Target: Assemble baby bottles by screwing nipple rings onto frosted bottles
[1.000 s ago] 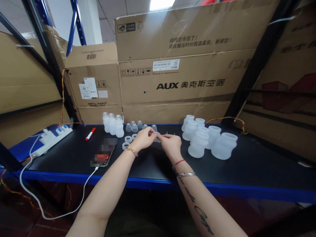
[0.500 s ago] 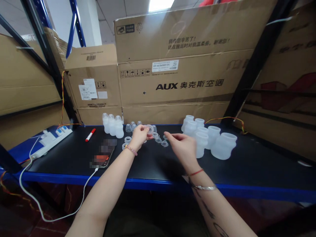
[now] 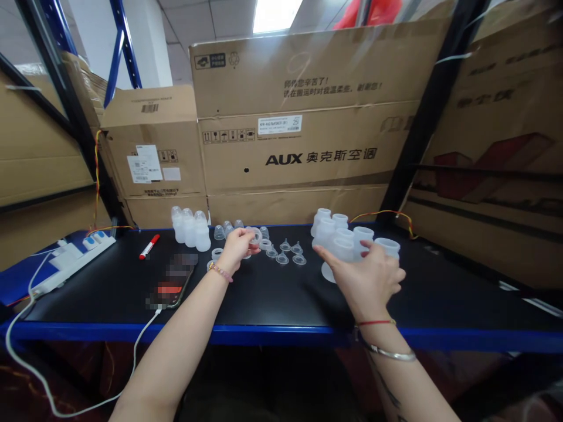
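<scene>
My left grip [image 3: 237,246] pinches a soft clear silicone ring [image 3: 255,235] at its rim; right grip [image 3: 367,281] splayed against light frosted bottles [image 3: 326,232], closure unclear.

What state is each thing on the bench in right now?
Left hand: pinching a clear ring.
Right hand: against the frosted bottles, grip unclear.
Frosted bottles: bunched together, mostly upright.
Clear silicone teats: lying separately on the bench.
Small translucent bottles: upright in a row.
Red marker: capped, lying flat.
Phone: lying flat, cable plugged in, screen blurred.
</scene>
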Available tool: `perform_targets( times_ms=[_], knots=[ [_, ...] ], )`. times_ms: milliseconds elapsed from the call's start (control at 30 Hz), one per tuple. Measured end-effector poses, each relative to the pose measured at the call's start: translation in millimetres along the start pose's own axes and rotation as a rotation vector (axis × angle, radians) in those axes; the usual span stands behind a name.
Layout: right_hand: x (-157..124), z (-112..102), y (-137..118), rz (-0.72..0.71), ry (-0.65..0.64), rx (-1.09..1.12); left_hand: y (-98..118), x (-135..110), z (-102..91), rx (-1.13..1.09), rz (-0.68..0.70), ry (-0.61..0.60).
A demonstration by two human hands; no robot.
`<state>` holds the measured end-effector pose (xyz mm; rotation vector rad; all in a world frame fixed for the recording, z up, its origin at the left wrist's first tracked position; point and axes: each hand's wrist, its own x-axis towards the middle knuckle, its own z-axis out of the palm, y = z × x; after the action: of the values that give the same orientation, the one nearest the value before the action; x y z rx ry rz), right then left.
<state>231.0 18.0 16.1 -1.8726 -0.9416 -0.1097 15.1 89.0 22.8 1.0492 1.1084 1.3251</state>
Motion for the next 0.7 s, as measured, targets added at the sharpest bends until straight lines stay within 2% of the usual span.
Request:
perform_targets(
  times_ms=[167, 367, 533, 700],
  knots=[
    [9.1, 9.2, -1.4, 0.057, -0.049, -0.027, 0.7, -0.7, 0.0, 0.009, 0.003, 0.006],
    [13.5, 16.0, 1.4, 0.018, -0.056, -0.036, 2.7, -2.5, -0.2, 0.015, 0.004, 0.006],
    [19.8, 5.7, 2.4, 0.067, -0.106, -0.035, 2.7, -2.3, 0.8, -0.015, 0.015, 0.014],
    [17.0, -7.7, -3.2, 0.002, 0.062, 0.101, 7.2, -4.7, -0.6, -0.073, 0.019, -0.031]
  ],
)
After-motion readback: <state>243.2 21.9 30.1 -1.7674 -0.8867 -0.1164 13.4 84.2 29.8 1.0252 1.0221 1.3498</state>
